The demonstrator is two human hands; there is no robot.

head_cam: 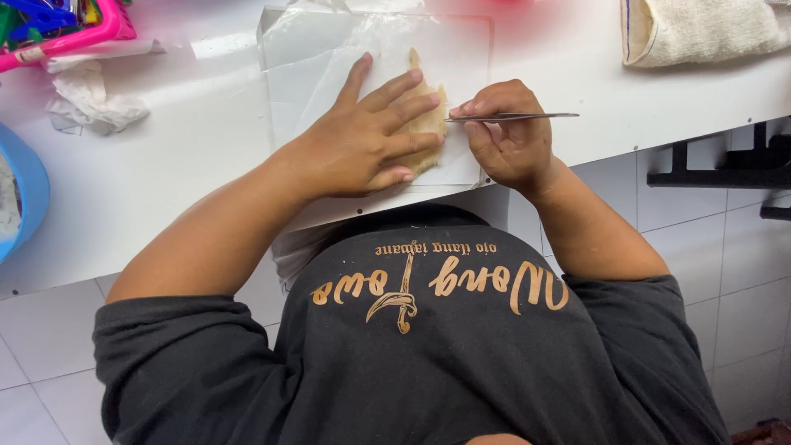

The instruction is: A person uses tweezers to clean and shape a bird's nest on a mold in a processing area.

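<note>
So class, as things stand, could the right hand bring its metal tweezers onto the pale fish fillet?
Probably yes. The right hand holds the tweezers with their tip at the fillet edge; the left hand covers most of it, but that edge stays bare.

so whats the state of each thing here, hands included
left hand: flat, fingers spread, pressing the pale fillet
pale fillet: lying flat on the clear sheet
clear sheet: spread on the white table
right hand: closed around the tweezers
tweezers: level, tip at the fillet's edge
crumpled tissue: bunched up
</note>
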